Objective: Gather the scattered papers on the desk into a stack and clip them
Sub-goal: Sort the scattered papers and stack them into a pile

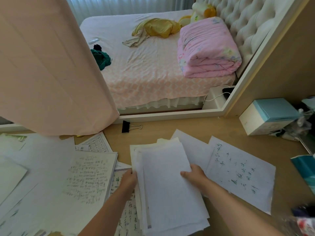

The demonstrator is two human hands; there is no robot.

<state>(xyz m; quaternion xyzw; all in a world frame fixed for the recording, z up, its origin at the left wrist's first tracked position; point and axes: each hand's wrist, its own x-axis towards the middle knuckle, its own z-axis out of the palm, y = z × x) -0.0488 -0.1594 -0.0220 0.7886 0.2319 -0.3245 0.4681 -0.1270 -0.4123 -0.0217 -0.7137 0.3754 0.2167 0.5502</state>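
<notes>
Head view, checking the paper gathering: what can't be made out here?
Head view:
Stack: sheet count, top sheet covers the rest.
Left hand: fingers hidden beneath the stack.
Right sheet: writing too blurred to read.
Left papers: cut off by the frame edge, partly under pink cloth.

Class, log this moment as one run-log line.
step: gathering | paper stack: uneven, unclipped | left hand: grips left edge | right hand: grips right edge | binder clip: on desk, unused

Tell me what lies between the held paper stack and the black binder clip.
Only bare desk shows there in the head view. The binder clip lies beyond the far edge of the paper stack, apart from it, with no sheet between.
</notes>
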